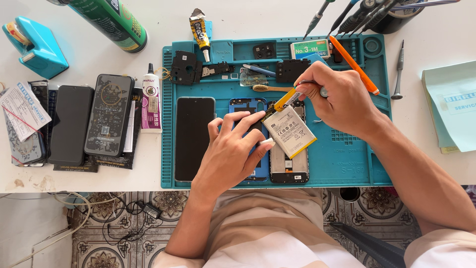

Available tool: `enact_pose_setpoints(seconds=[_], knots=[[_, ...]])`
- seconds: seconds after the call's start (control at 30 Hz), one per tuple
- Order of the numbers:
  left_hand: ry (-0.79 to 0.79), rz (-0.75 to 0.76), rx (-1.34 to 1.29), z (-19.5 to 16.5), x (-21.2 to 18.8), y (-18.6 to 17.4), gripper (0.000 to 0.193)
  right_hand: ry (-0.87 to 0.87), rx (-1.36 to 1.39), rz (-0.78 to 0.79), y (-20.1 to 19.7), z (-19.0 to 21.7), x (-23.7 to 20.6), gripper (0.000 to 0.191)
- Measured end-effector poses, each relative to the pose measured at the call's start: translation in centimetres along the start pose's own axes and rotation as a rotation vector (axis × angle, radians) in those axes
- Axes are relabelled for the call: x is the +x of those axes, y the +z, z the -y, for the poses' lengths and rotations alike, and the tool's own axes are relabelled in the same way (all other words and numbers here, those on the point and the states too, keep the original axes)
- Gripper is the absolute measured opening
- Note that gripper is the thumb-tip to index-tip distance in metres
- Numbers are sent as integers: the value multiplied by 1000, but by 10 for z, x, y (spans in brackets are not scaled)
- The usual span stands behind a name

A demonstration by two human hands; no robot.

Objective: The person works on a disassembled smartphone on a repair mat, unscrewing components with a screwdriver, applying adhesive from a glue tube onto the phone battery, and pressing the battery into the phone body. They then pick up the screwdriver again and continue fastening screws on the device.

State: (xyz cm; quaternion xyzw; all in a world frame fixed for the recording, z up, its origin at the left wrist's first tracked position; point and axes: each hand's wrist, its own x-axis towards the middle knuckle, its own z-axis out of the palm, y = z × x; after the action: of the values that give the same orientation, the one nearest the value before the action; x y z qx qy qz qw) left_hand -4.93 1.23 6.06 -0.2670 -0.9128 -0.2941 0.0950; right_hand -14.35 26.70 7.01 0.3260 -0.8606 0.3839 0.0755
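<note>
My left hand [233, 151] holds a white phone battery [290, 131] by its lower left corner, tilted above an opened phone body [290, 168] on the blue repair mat [347, 154]. My right hand [337, 99] pinches a thin metal tool [312, 84] at the battery's yellow pull tab [285, 100] near its top edge. A blue phone back cover [245, 106] lies partly under my left hand. A black phone screen [194, 136] lies on the mat to the left.
Small black phone parts [186, 67], a glue tube [200, 31], a staples box [310, 48] and an orange pen [354, 64] sit at the mat's far side. Several phones [72, 124] and a white glue tube [150, 97] lie left. A screwdriver [398, 69] and paper pad [453, 109] lie right.
</note>
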Motion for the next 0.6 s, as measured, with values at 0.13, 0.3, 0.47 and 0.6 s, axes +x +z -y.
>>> enact_pose_setpoints(seconds=[0.13,0.3,0.47,0.6], knots=[[0,1,0,0,0,0,31,2,-11,2,-1,0,0,6],[2,-1,3,0,0,0,30,2,-15,2,-1,0,1,7],[-2,3,-4,0,-1,1,30,-10,-20,0,-1,-1,0,7],[-2,0,2,0,-2,1,30,3,-19,-1,0,-2,-1,8]])
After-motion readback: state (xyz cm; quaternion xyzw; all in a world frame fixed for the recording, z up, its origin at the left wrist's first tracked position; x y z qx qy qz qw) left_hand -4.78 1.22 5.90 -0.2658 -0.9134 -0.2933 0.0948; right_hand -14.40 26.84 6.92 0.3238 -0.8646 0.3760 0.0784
